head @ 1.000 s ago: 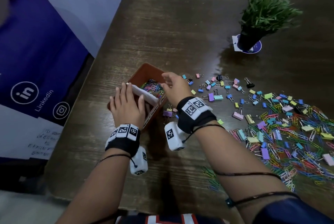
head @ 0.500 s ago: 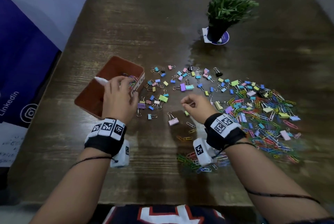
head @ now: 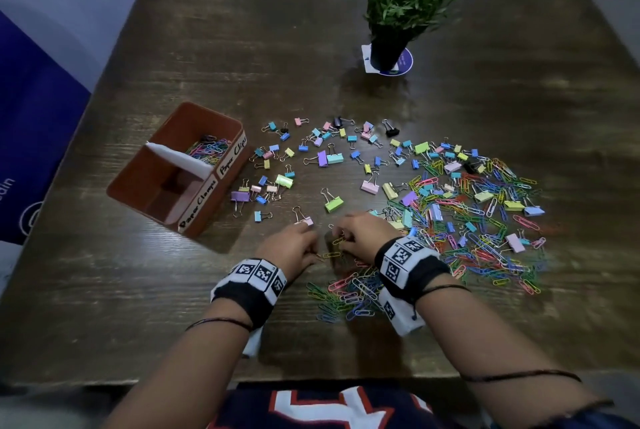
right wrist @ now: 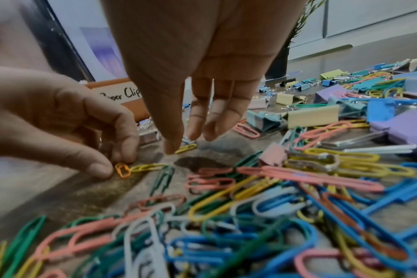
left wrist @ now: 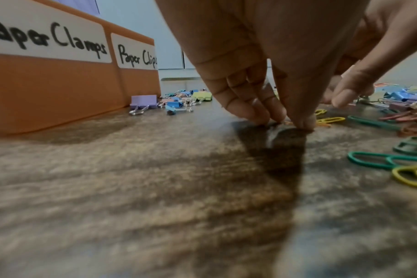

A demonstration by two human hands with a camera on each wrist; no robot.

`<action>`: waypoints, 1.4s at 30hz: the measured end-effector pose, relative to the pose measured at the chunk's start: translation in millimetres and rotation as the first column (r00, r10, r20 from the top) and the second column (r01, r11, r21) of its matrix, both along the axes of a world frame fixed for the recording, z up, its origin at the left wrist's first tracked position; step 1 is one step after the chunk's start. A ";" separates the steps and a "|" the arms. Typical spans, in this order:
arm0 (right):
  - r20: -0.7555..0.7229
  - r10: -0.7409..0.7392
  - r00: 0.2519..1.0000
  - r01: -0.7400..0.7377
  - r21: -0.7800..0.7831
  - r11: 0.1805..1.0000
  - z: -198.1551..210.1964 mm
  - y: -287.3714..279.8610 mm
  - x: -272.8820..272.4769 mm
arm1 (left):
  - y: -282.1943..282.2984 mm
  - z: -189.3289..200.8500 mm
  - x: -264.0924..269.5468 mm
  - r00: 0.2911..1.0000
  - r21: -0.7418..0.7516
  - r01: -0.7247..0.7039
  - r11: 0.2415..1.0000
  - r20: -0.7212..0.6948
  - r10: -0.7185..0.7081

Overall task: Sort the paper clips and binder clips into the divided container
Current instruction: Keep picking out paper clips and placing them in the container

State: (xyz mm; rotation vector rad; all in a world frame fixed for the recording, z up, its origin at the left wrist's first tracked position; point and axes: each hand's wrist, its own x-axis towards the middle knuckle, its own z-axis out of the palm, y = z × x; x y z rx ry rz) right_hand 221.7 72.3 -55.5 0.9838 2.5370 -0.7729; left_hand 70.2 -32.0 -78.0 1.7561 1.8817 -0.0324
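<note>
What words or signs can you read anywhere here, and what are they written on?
"Paper Clamps": white label on the near half of the orange container.
"Paper Clips": white label on its far half.
Blue banner at the left: cut-off letters, roughly "ain", and part of a round logo.
Square black-and-white codes on both wristbands: patterns, no words.
Round blue coaster under the plant pot: print too small.
Shirt lettering at the bottom: cut off.

Orange divided container (head: 157, 182) far left on counter, paper clips (head: 207, 150) in far compartment, binder clips (head: 325, 151) scattered right, mixed pile (head: 478, 220) beyond.
</note>
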 end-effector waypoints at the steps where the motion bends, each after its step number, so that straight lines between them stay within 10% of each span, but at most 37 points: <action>1: 0.010 0.014 1.000 -0.014 0.007 1.000 -2.7 0.1 0.9 | -0.5 -2.4 -0.6 1.000 -0.003 -0.007 1.000 -0.005 0.007; 18: 0.044 0.023 0.999 -0.025 0.036 0.999 -12.7 3.0 11.6 | 11.2 -0.7 17.4 0.984 -0.041 -0.119 0.992 0.128 0.123; 27: -0.218 -0.329 0.919 0.299 -0.161 0.941 -18.5 5.9 6.9 | 15.0 -8.5 20.2 0.983 -0.011 -0.146 0.989 0.107 0.146; 42: 0.097 -0.151 0.984 0.158 -0.073 0.985 -11.8 17.2 -23.4 | 15.1 16.0 -5.4 0.989 -0.080 -0.145 0.986 0.023 0.147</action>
